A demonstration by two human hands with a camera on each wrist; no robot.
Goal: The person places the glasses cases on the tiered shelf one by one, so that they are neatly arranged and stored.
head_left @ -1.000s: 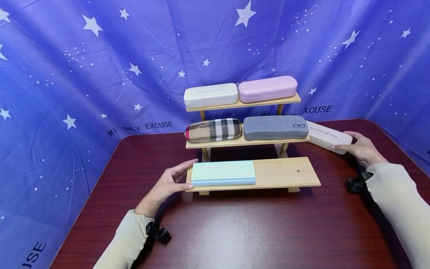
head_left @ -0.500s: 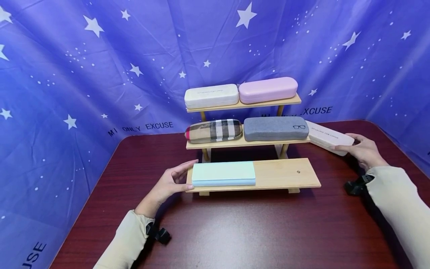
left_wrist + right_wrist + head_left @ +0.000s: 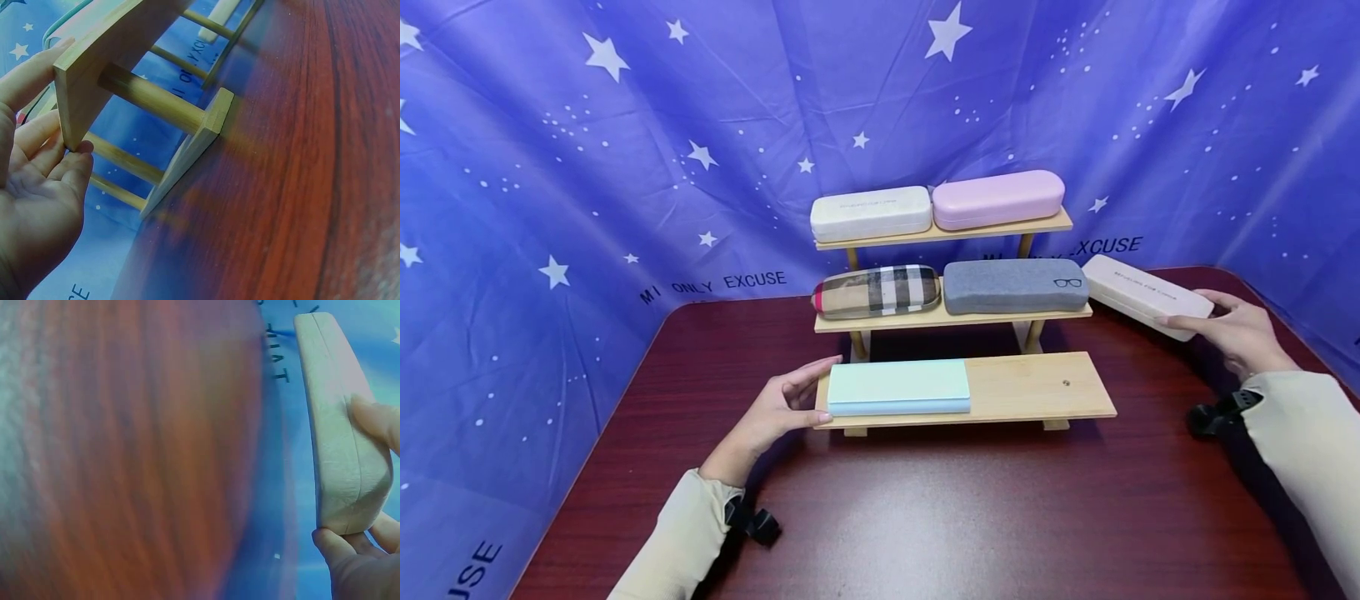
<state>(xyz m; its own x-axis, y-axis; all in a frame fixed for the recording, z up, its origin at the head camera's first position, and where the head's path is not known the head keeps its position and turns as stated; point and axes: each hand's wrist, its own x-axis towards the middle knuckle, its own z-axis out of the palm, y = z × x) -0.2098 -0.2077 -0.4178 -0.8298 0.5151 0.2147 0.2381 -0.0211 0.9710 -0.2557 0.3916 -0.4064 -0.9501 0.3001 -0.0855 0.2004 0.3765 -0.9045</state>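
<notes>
My right hand grips the near right end of a cream glasses case with lettering on its lid. The case is raised and tilted at the right of a three-tier wooden stand. In the right wrist view the thumb presses the side of the cream case, with fingers around its end. My left hand holds the left end of the bottom shelf, thumb at the front edge, fingers at the back. A mint-green glasses case lies on that shelf beside it.
On the middle shelf sit a plaid case and a grey case with a glasses print. The top shelf carries a white case and a pink case. A starry blue curtain hangs behind the dark-red table.
The cream case has risen off the table and shifted right with my right hand, away from the stand. My left hand stays where it was.
</notes>
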